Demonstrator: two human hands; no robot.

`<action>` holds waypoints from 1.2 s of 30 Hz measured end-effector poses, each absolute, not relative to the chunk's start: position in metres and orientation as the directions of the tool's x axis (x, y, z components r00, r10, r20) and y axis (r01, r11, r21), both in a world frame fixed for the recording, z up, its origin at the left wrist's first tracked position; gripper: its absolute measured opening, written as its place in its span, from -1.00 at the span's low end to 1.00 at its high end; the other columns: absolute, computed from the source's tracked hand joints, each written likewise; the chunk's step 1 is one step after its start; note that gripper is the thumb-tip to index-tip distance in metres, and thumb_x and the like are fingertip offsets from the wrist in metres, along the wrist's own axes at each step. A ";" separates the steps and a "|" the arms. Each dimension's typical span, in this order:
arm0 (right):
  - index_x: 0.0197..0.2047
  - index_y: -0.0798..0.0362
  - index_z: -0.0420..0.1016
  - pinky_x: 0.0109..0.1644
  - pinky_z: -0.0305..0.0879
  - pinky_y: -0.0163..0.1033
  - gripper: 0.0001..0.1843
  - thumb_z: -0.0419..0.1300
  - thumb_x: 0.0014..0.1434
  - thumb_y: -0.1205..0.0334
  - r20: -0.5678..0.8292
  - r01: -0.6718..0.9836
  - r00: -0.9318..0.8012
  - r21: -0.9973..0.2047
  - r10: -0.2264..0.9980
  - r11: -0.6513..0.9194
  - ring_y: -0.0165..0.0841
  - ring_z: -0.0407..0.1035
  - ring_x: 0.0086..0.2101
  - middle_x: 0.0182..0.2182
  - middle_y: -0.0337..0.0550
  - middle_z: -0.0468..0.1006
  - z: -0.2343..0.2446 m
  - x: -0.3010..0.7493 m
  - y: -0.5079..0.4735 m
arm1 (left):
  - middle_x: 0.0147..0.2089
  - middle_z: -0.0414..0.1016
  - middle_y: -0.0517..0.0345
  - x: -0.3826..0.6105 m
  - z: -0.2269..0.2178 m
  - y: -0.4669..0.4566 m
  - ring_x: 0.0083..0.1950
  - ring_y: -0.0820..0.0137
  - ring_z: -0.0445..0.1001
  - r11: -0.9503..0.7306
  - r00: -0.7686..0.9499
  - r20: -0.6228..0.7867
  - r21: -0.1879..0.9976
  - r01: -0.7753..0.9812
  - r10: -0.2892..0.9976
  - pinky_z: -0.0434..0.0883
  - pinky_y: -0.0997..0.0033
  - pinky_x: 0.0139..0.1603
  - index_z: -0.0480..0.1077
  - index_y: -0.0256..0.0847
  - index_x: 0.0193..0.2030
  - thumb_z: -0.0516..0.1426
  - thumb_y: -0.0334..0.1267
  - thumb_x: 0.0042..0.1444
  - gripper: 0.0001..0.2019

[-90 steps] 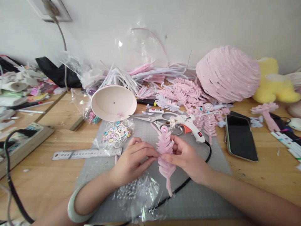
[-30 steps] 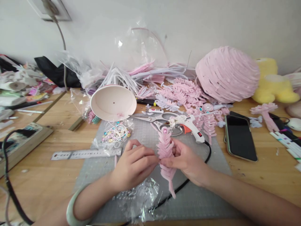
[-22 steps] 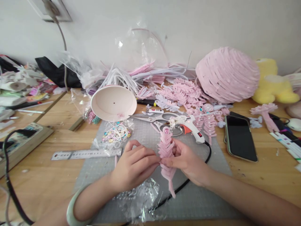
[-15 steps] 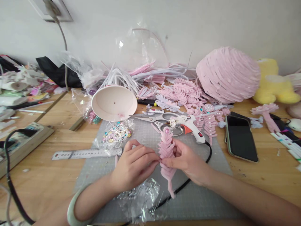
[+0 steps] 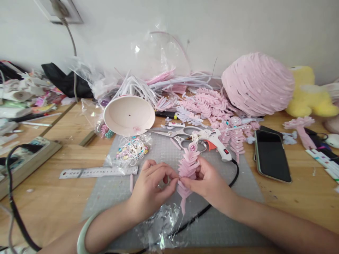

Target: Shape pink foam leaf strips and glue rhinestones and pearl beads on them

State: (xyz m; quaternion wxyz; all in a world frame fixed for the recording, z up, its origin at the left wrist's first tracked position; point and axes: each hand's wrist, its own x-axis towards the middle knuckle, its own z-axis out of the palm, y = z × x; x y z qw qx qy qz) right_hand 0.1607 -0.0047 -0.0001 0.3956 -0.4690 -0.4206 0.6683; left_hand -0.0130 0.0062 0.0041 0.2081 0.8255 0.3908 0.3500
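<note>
Over the grey cutting mat, our left hand and right hand meet on a pink chenille feather. Each hand is closed in a fingertip pinch at its middle, one from either side. Held this way the piece stands clear of the mat, its looped fronds uncrushed, its gem-tipped head pointing away from us and its tail hanging free below our fingers. A hot glue gun lies just beyond, within easy reach beside the scissors. A crinkled clear bag of pearls sits near our wrists, with a steel ruler to the left.
</note>
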 end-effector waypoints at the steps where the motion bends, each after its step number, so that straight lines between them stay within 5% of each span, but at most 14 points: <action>1: -0.23 0.01 0.27 -0.27 0.30 -0.28 -0.68 0.29 -0.04 0.30 -0.287 -0.141 -0.242 -0.935 0.927 -0.327 -0.40 0.39 -0.34 -0.39 -0.29 0.46 0.000 0.161 -0.005 | -0.45 0.46 0.29 -0.012 0.004 0.006 -0.43 0.49 0.40 -0.576 0.437 0.389 0.661 0.480 0.811 0.21 0.39 -0.29 0.34 -0.19 -0.40 0.09 -0.43 0.14 -0.88; 4: -0.21 0.01 0.26 -0.28 0.31 -0.27 -0.65 0.30 -0.06 0.30 -0.302 -0.168 -0.256 -0.922 0.918 -0.350 -0.39 0.40 -0.36 -0.40 -0.29 0.47 0.004 0.162 -0.003 | -0.43 0.45 0.23 -0.013 0.004 0.007 -0.38 0.45 0.41 -0.541 0.437 0.359 0.726 0.424 0.825 0.28 0.41 -0.30 0.34 -0.19 -0.35 0.06 -0.41 0.16 -0.90; 12: -0.10 0.00 0.28 -0.24 0.33 -0.25 -0.52 0.33 -0.11 0.32 -0.321 -0.170 -0.279 -0.911 0.905 -0.376 -0.37 0.41 -0.31 -0.33 -0.25 0.50 0.004 0.166 0.001 | -0.31 0.51 0.20 -0.017 0.004 0.012 -0.31 0.46 0.45 -0.707 0.539 0.481 0.604 0.367 0.691 0.29 0.39 -0.21 0.38 -0.17 -0.17 0.12 -0.44 0.16 -0.87; 24: -0.08 0.01 0.26 -0.26 0.30 -0.31 -0.49 0.34 -0.11 0.35 -0.287 -0.260 -0.388 -0.878 0.876 -0.403 -0.46 0.35 -0.36 -0.36 -0.33 0.43 0.007 0.171 0.001 | -0.42 0.49 0.28 -0.017 0.006 0.014 -0.42 0.50 0.41 -0.694 0.529 0.464 0.591 0.413 0.710 0.23 0.37 -0.26 0.37 -0.19 -0.34 0.12 -0.42 0.15 -0.92; 36: -0.16 -0.01 0.23 -0.22 0.32 -0.25 -0.54 0.35 -0.11 0.27 -0.293 -0.265 -0.210 -0.901 0.933 -0.343 -0.39 0.38 -0.32 -0.37 -0.31 0.45 0.002 0.155 -0.011 | -0.50 0.42 0.34 -0.012 0.000 0.003 -0.47 0.50 0.38 -0.612 0.380 0.479 0.605 0.510 0.791 0.19 0.36 -0.29 0.31 -0.18 -0.41 0.10 -0.42 0.12 -0.89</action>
